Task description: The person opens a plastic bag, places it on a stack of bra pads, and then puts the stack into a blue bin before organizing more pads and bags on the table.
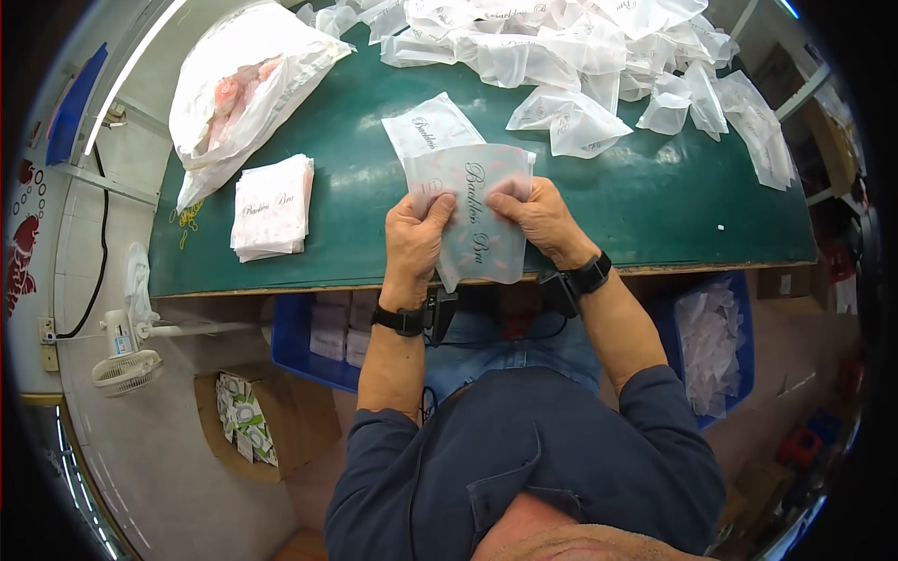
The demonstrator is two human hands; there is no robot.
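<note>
Head view: far to the left of the hands, a white plastic sack gaped open on the green tabletop, pinkish contents showing. Nearer the left hand, though well apart from it, lay a neat stack of "Backless Bra" packets. Below the table edge on that side, a blue bin held more packets.

The left hand pinched the left side of a frosted "Backless Bra" pouch, thumb on the upper face, the other fingers curled and partly hidden. The pouch hung between the two hands, over the table's near edge. Its long axis ran away from the wearer's body, almost straight, with the lettering along it; the far end was wider in view than the near one. Just beyond the hands, a printed packet lay slanted, partly covered by the pouch.

The right hand pinched the opposite side, thumb likewise on top. Beyond it and farther right spread a loose heap of frosted pouches. Below right, another blue bin held translucent pouches.
</note>
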